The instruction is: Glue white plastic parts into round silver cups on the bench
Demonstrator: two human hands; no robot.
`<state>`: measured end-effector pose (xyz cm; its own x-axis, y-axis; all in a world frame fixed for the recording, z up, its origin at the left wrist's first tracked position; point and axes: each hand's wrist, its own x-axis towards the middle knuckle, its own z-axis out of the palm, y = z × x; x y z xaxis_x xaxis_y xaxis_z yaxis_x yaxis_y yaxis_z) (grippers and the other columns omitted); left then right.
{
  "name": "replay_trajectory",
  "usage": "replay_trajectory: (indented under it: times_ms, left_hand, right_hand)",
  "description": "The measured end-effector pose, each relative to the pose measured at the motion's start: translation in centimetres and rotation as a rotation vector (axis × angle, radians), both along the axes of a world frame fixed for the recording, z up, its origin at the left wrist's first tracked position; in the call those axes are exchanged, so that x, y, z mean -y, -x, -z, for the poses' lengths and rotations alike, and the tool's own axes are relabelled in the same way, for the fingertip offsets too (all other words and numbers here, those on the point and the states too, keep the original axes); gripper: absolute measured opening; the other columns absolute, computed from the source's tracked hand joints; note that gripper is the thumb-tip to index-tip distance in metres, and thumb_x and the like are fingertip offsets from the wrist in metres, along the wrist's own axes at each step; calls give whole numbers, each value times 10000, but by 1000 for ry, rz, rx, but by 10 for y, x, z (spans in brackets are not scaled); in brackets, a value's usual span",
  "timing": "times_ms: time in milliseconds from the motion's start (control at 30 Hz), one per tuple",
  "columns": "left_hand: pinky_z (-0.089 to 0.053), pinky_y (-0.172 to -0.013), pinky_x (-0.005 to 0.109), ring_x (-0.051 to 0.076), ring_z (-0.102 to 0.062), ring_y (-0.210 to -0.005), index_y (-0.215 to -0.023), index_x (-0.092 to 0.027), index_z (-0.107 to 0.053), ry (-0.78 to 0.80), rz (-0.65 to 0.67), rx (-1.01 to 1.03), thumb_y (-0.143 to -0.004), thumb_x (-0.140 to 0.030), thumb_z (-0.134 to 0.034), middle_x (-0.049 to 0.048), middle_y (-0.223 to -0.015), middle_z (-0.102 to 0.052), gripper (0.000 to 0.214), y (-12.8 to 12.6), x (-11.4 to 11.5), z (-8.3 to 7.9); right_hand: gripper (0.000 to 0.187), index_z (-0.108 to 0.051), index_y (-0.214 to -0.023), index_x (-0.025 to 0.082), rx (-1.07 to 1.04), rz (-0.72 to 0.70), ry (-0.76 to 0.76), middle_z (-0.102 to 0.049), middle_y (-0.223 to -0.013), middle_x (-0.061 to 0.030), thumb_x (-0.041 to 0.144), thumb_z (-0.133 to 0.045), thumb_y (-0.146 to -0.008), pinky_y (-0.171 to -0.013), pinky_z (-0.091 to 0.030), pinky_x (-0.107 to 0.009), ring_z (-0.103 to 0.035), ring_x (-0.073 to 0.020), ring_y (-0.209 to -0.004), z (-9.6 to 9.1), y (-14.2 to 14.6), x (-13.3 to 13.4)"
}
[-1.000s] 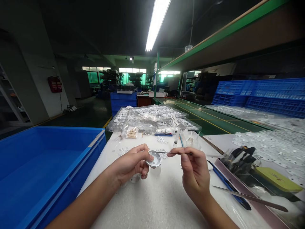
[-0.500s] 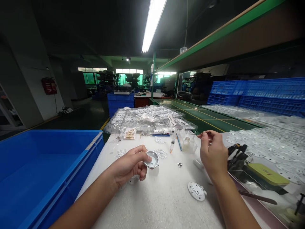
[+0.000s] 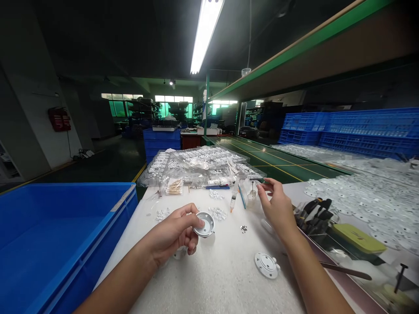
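Observation:
My left hand pinches a small round white cup-shaped part with holes, its hollow side facing up and the thumb inside. Beyond the right side of the board, my right hand has its thumb and fingers apart, with nothing seen between them. Just left of its fingertips is a clear plastic holder containing a small glass bottle, with a thin dark-topped stick upright in it. A flat round white part with holes lies on the white work surface. Small dark metal bits lie farther in.
A big blue bin stands at left. Cotton swabs, a syringe, a blue pen and piles of small white pieces lie ahead. Stacked trays sit behind; pliers and a yellow-lidded box are at right.
My right hand has moved left and let go of the thin stick, which now stands in the bottle. My left hand still holds the cup-shaped part. The view has shifted slightly.

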<state>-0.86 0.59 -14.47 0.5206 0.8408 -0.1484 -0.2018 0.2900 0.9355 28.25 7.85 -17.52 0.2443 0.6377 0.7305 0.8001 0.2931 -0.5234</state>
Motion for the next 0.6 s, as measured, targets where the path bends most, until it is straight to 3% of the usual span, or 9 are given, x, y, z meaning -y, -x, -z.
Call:
replay_trajectory:
  times_ms: [133, 233, 333, 400, 500, 600]
  left_hand:
    - [-391, -452, 205, 92, -489, -425, -795, -199, -402, -158, -118, -150, -784, -243, -600, -26, -618, -543, 203, -2, 3, -4]
    - [-397, -489, 217, 100, -520, -453, -804, -195, -418, -338, -231, -281, -801, -273, -602, -25, -660, -548, 200, -4, 5, -7]
    - [-409, -507, 218, 112, -529, -514, -832, -200, -440, -517, -279, -377, -813, -300, -605, -35, -657, -510, 193, -7, 9, -8]
    - [-417, -539, 213, 110, -516, -569, -837, -200, -477, -699, -318, -457, -802, -261, -615, -40, -652, -480, 155, -8, 13, -6]
    - [-417, -586, 200, 92, -498, -606, -848, -202, -517, -978, -361, -521, -779, -168, -620, -40, -687, -494, 129, -11, 18, -1]
    - [-412, -576, 193, 86, -487, -597, -919, -210, -514, -1237, -371, -482, -769, -86, -597, -39, -694, -492, 211, -13, 20, 6]
  right_hand:
    - [276, -496, -1123, 200, 7, -172, -161, -623, -897, -62, 360, -503, -899, -751, -461, -342, -589, -207, -796, 1, 34, 27]
    - [176, -497, -1093, 227, 81, -498, -185, -596, -873, -39, 229, -472, -918, -733, -464, -324, -574, -184, -800, 2, 67, 53]
    - [233, -481, -1119, 217, 170, -767, -171, -574, -834, -32, 153, -476, -895, -687, -453, -335, -543, -179, -755, 5, 91, 70]
    - [241, -482, -1090, 205, 185, -836, -209, -558, -807, -33, 108, -491, -870, -647, -436, -332, -518, -174, -719, 9, 98, 75]
    - [296, -420, -1041, 214, 15, -887, -320, -531, -785, -15, 20, -503, -833, -614, -429, -307, -504, -154, -687, 13, 100, 76]
    - [333, -417, -1059, 203, -49, -863, -334, -525, -783, -16, -2, -519, -817, -613, -434, -305, -506, -150, -685, 12, 97, 77]
